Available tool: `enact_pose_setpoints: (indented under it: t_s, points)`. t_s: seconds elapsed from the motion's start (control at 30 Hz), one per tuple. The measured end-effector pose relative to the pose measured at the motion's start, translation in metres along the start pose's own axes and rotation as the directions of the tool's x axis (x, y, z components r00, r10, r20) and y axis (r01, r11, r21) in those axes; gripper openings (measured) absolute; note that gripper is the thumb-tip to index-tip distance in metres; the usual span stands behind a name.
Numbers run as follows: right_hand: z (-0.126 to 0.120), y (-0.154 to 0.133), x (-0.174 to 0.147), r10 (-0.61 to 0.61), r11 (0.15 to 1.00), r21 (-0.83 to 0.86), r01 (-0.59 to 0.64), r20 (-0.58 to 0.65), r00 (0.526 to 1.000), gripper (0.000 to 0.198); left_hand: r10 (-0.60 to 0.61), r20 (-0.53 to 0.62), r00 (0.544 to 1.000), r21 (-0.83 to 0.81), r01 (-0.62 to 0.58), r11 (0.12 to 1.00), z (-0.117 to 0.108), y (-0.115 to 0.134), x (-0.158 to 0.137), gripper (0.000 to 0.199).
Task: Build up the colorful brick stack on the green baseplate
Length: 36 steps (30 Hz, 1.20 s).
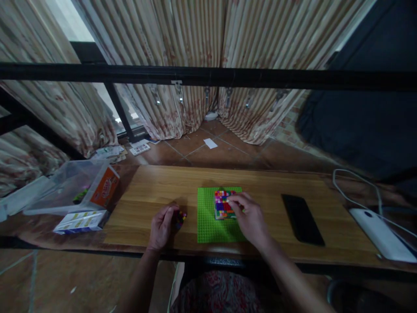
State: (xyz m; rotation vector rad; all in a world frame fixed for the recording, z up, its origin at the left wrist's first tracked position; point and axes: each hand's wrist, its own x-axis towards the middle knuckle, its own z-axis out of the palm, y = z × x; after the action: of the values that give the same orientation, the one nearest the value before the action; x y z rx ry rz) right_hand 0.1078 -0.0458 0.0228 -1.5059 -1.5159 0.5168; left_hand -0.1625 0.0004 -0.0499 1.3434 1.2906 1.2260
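A long wood-grained worktop (263,180) carries a bright green, square studded plastic baseplate (206,221) just right of its middle, reaching close to the near edge. On the baseplate, toward its far right corner, lies a flat rectangular mosaic of small plastic bricks (222,208) in red, pink, purple, orange, white and green.

The right hand (250,217) leans in from the near edge over the baseplate's right side, covering part of it. Its thumb and forefinger are drawn close together at the mosaic; whether a brick sits between them cannot be told.

The left hand (162,227) is at the worktop left of the baseplate, fingers curled in and thumb against the forefinger. Right beside its fingertips is a small cluster of loose multicoloured plastic bricks (181,218); whether the hand grips any is unclear.

Farther right, a black flat rectangular device (302,219) lies slantwise toward the near edge. A white elongated device (381,230) sits at the right edge, with a white cable (379,195) looping beside it. Beyond the left edge are a clear plastic bin (70,182) with an orange label and a white, blue and yellow carton (81,221).
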Motion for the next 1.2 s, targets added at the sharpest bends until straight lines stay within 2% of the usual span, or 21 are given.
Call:
enact_pose_setpoints:
  t_s: [0.1,0.17,0.37,0.53,0.67,0.77,0.97,1.07,1.2]
  points:
    - [-0.017,0.033,0.005,0.126,0.992,-0.012,-0.128,-0.112,0.986,0.023,-0.01,-0.005,1.0,0.013,0.01,1.0,0.001,0.001,0.0,0.036]
    - [-0.019,0.045,0.01,0.156,0.988,0.003,-0.157,-0.128,0.979,0.024,-0.006,-0.003,1.0,0.03,0.006,1.0,0.001,0.001,0.001,0.037]
    - [-0.009,0.047,0.024,0.088,0.995,-0.039,-0.089,-0.043,0.995,0.022,0.012,-0.011,1.0,0.071,-0.012,0.997,0.001,0.004,0.001,0.037]
    - [-0.008,0.05,0.031,0.104,0.994,-0.033,-0.103,0.012,0.995,0.021,0.005,-0.011,1.0,0.07,-0.004,0.998,0.002,0.007,0.001,0.038]
    - [-0.004,0.059,0.036,0.191,0.973,0.13,-0.188,-0.011,0.981,0.018,-0.011,-0.002,1.0,0.038,0.011,0.999,0.003,0.009,0.001,0.039]
    - [-0.001,0.067,0.04,0.294,0.918,0.289,-0.272,-0.033,0.955,0.029,-0.025,-0.011,1.0,0.022,0.025,0.999,0.003,0.008,0.001,0.039]
    - [-0.006,0.071,0.042,0.417,0.771,0.446,-0.454,0.186,0.89,0.038,-0.006,0.0,1.0,0.069,0.005,0.998,0.001,0.005,0.001,0.04]
    - [-0.01,0.067,0.043,0.421,0.751,0.441,-0.491,0.253,0.871,0.037,-0.002,-0.001,1.0,0.075,0.002,0.997,0.001,0.005,0.001,0.039]
    - [-0.01,0.064,0.045,0.409,0.754,0.448,-0.482,0.254,0.876,0.034,-0.024,-0.012,1.0,0.057,0.025,0.998,0.001,0.005,0.0,0.037]
